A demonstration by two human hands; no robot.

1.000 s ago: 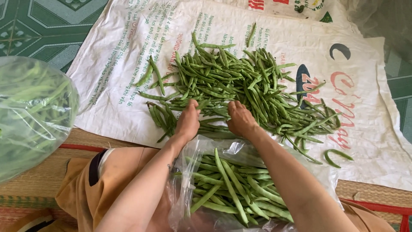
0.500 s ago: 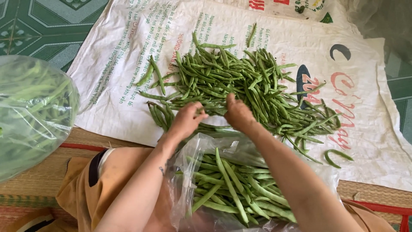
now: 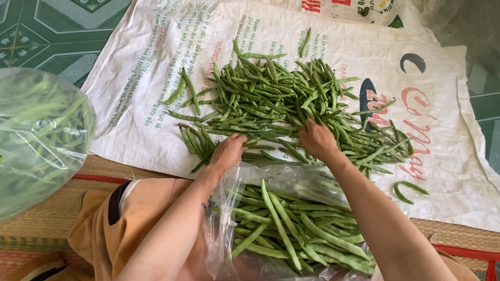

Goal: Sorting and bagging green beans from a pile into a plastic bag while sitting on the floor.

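Green patterned floor tiles (image 3: pixel 47 31) are being covered by a white woven sack (image 3: pixel 156 62) spread flat, its near edge lying on a straw mat (image 3: pixel 57 213) with a red border.

Item: a pile of green beans (image 3: pixel 271 99) is being kept on the middle of the sack; a few loose pods are lying apart, one curved bean (image 3: pixel 409 188) near the right edge.

Item: a clear plastic bag (image 3: pixel 291 182), partly filled with beans, is being held open-mouthed in the lap, just below the pile.

Item: a second, filled plastic bag (image 3: pixel 36 135) is being kept at the left, well apart from the hands.

Item: the left hand (image 3: pixel 226 153) is being laid palm-down on the pile's near edge, fingers curled over a small bundle of pods; a full grasp cannot be told.

Item: the right hand (image 3: pixel 317 139) is being pressed into the pile's middle, fingers bent among the pods, apparently gathering some; a closed grip cannot be confirmed.

Risk, as judged: pods are likely being left loosely held, so some could be dropped short of the bag's mouth onto the mat; the limp bag mouth could be folded shut, and pods could be snapped by squeezing.
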